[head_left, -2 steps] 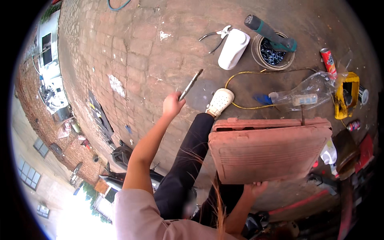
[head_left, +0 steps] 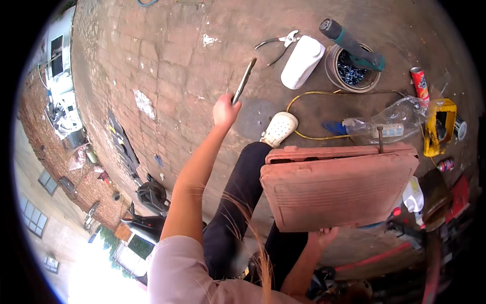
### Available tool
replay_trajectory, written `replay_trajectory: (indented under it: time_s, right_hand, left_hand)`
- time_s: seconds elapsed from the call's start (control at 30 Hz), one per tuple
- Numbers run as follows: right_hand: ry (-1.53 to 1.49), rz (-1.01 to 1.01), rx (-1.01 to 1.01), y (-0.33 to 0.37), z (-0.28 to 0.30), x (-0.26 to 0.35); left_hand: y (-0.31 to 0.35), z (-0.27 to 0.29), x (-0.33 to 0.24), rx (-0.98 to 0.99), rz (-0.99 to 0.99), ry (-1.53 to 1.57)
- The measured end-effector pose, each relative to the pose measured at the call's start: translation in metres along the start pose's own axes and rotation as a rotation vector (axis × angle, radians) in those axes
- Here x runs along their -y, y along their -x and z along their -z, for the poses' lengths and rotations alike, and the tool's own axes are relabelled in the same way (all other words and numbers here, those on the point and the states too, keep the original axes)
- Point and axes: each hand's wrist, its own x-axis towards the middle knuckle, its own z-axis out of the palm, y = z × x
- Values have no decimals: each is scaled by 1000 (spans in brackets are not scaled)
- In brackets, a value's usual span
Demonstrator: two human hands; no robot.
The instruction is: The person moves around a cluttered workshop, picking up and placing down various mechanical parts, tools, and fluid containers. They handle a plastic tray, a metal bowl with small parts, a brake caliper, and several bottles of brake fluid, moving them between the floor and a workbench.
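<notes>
My left hand (head_left: pixel 226 111) is raised over the floor, closed round one end of a slim silvery metal tool (head_left: pixel 245 80) that points up and away; its exact kind I cannot make out. A worn red plastic case (head_left: pixel 339 195) rests at my legs on the right. Its seam gapes a little along the far edge, and a rusty bolt (head_left: pixel 380 139) stands up from that seam toward the right end. My right hand (head_left: pixel 323 237) grips the case at its near edge, with part of the fingers hidden beneath it.
Beyond the case lie a yellow hose (head_left: pixel 309 93), a clear plastic bottle (head_left: pixel 400 121) and a yellow plastic housing (head_left: pixel 438 126). Farther off are pliers (head_left: pixel 282 44), a white jug (head_left: pixel 302 62), a tub of small metal pieces (head_left: pixel 349 71) with a green-black power tool (head_left: pixel 354 45), and a red can (head_left: pixel 419 83).
My left hand has moved slightly up and to the right, and the metal tool has swung more upright. The right hand keeps its grip on the case.
</notes>
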Motion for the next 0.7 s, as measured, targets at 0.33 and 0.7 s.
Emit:
replay_trajectory:
  time_s: [0.33,0.7]
  right_hand:
    - [83,9,-10,-14,-25,6]
    - [-1,38,49,-25,4,22]
  left_hand:
    - [-134,-108,-114,-26,-52,-85]
    - [-161,-115,-113,242,-8,-237]
